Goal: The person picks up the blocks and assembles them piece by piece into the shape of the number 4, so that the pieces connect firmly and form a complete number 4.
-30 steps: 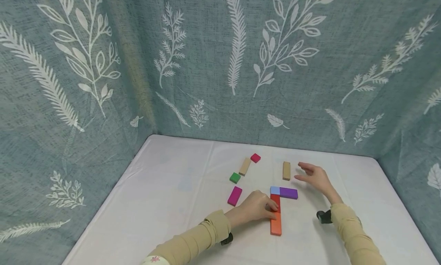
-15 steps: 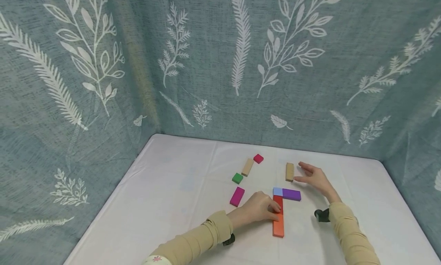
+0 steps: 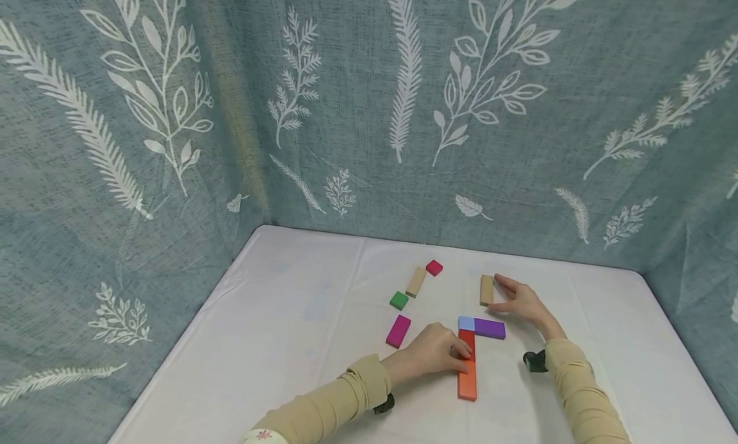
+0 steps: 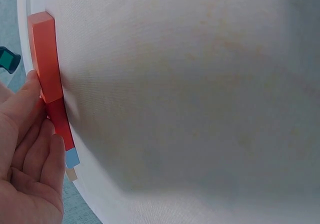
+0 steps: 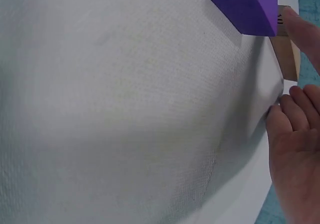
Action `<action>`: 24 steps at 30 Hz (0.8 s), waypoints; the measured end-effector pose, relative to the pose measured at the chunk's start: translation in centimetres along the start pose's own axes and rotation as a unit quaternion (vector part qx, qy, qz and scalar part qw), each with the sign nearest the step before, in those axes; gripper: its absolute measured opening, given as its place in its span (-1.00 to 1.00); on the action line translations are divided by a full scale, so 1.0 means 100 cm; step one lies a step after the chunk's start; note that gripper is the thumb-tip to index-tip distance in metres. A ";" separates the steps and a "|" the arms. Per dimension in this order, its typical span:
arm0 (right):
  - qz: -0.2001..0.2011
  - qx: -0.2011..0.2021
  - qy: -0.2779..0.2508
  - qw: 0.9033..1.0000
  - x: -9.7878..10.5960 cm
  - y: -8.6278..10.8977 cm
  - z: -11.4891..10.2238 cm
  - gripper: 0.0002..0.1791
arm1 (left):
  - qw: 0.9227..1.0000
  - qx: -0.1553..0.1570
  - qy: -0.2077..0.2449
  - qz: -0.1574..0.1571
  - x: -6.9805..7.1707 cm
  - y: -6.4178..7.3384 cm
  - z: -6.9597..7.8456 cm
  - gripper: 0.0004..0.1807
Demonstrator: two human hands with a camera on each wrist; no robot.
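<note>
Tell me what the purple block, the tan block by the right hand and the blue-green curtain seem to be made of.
Purple block: probably painted wood, perhaps plastic; smooth, evenly coloured faces. Tan block: likely bare wood; pale, woody colour and dull surface. Curtain: woven fabric, matte, with soft folds and a visible weave.

this is looking like a curtained recording booth: leaf-printed blue-green cloth [image 3: 357,111] is hanging from nine o'clock through twelve to three, a white-covered table [image 3: 277,316] is spreading at six, and black wrist cameras [image 3: 383,403] are showing at four and six. the cloth is hiding the wider room.
</note>
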State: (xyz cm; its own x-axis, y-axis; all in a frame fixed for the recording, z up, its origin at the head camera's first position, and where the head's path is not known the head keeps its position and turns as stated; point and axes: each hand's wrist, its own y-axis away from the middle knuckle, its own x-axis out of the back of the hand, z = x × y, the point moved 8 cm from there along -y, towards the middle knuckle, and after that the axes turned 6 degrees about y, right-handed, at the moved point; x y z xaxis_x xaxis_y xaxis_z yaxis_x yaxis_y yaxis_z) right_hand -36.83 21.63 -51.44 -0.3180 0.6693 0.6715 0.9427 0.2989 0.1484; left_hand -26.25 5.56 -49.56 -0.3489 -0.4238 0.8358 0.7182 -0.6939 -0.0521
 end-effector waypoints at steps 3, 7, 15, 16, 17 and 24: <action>-0.005 0.005 0.004 1.000 -0.002 -0.002 -0.002 -0.01 | 1.000 -0.001 -0.001 0.000 -0.001 0.000 -0.001 -0.74; -0.007 0.009 0.005 1.000 -0.003 -0.003 -0.003 -0.02 | 1.000 -0.005 -0.007 0.002 -0.001 0.001 -0.001 -0.74; -0.002 0.009 0.011 1.000 -0.003 -0.001 -0.006 -0.06 | 1.000 -0.003 -0.013 0.005 0.000 0.002 -0.001 -0.74; -0.001 0.009 0.014 1.000 -0.003 -0.001 -0.006 -0.07 | 1.000 -0.001 -0.015 0.004 0.000 0.002 -0.001 -0.74; 0.002 0.008 0.017 1.000 -0.003 -0.001 -0.005 -0.07 | 1.000 -0.001 -0.015 0.004 0.000 0.002 -0.001 -0.74; 0.019 -0.001 0.022 1.000 -0.003 0.000 -0.004 -0.08 | 1.000 0.001 -0.011 0.001 0.000 0.002 -0.001 -0.75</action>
State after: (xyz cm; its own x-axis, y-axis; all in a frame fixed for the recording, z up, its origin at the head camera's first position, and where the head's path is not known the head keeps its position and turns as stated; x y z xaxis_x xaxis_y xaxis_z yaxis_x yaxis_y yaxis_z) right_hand -36.72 21.20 -51.37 -0.2769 0.6498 0.7079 0.9543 0.2723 0.1234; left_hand -26.16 5.36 -49.59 -0.3337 -0.4116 0.8481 0.7198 -0.6922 -0.0527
